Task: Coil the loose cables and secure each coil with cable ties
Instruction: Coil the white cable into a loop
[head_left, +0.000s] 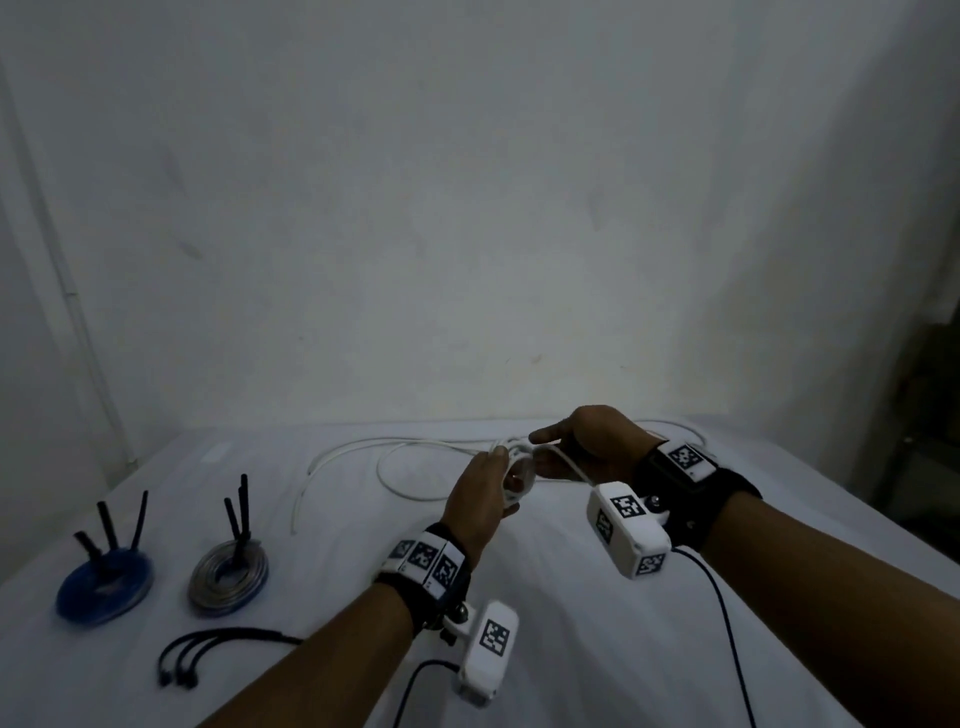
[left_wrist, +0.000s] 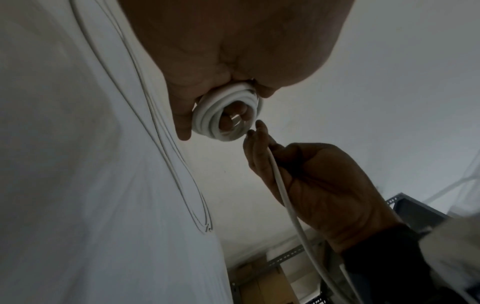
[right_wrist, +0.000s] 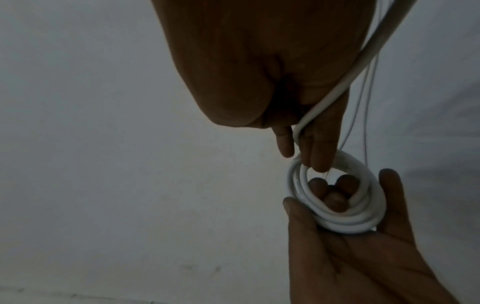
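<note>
On the white-covered table (head_left: 571, 623), from left, we see a blue coil (head_left: 104, 590) and a grey coil (head_left: 228, 576), each tied with black ties, with spare black cable ties (head_left: 208, 652) lying in front. At centre our left hand (head_left: 480, 501) grips the white coil (right_wrist: 335, 197), fingers curled through it. Our right hand (head_left: 592, 447) pinches the loose white cable (left_wrist: 283, 197) leading to that coil

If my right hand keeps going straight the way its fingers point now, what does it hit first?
The right hand points left at the white cable coil held in the left hand. Its fingertips already seem to touch the coil's rim, so the coil comes first, then the left fingers inside it.
</note>
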